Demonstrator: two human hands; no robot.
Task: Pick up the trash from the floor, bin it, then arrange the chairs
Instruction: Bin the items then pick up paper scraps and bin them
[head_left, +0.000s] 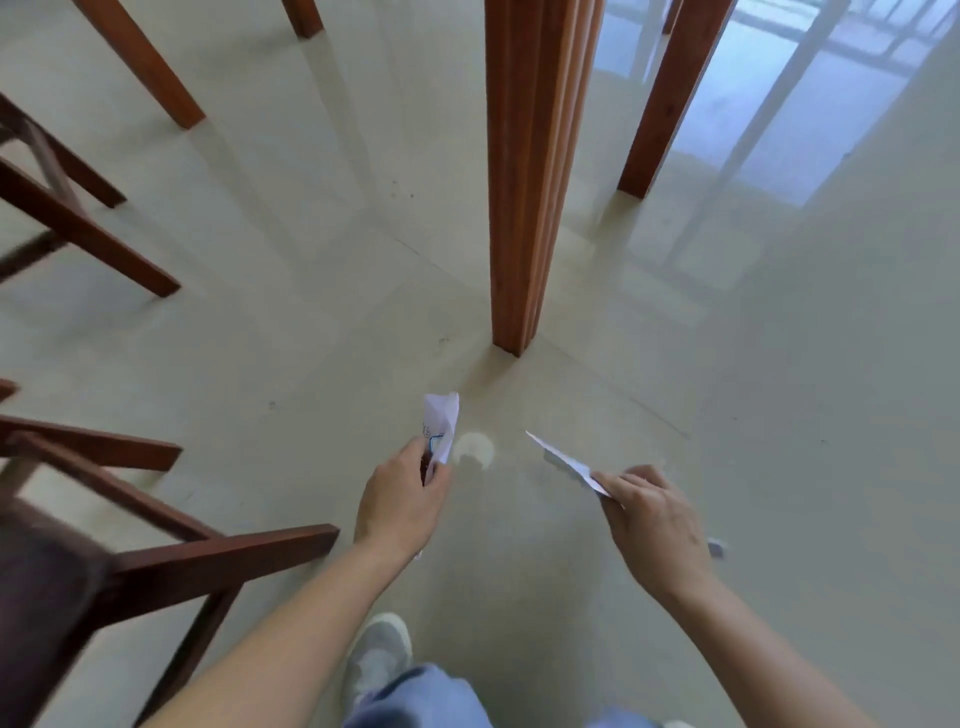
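Note:
My left hand (402, 501) grips a crumpled white paper (440, 423) with blue print, held upright above the floor. My right hand (655, 522) pinches a flat white paper scrap (563, 461) that points up and to the left. A small grey-white bit (717, 547) shows just right of my right hand; I cannot tell whether it lies on the floor. A dark wooden chair (156, 545) stands at the lower left, close to my left forearm. Another chair (72, 218) stands at the upper left.
A thick wooden table leg (524, 208) rises straight ahead of my hands, with more legs (670, 104) behind it to the right and at the top left (150, 67). The floor (805, 364) is glossy pale tile. My shoe (379, 654) and jeans show at the bottom.

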